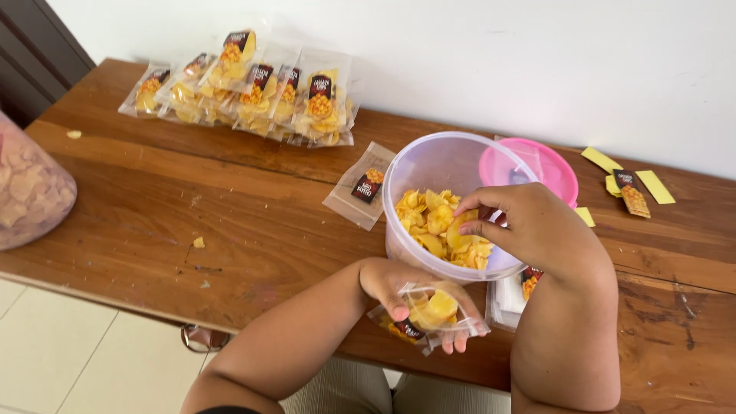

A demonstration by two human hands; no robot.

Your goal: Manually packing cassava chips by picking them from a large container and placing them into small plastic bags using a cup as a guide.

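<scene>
A clear round plastic tub (414,165) half full of yellow chips (429,218) stands on the wooden table (192,207). My right hand (529,226) reaches into the tub from the right and pinches a few chips at its near side. Below the tub, at the table's front edge, my left hand (399,287) holds a small clear bag (431,313) open, with several chips inside it and a dark label at its lower end.
A pile of filled chip bags (253,92) lies at the back left. One empty labelled bag (360,184) lies left of the tub. A pink lid (548,165) sits behind it, with yellow paper strips (655,186) further right. A big clear jar (27,188) stands far left.
</scene>
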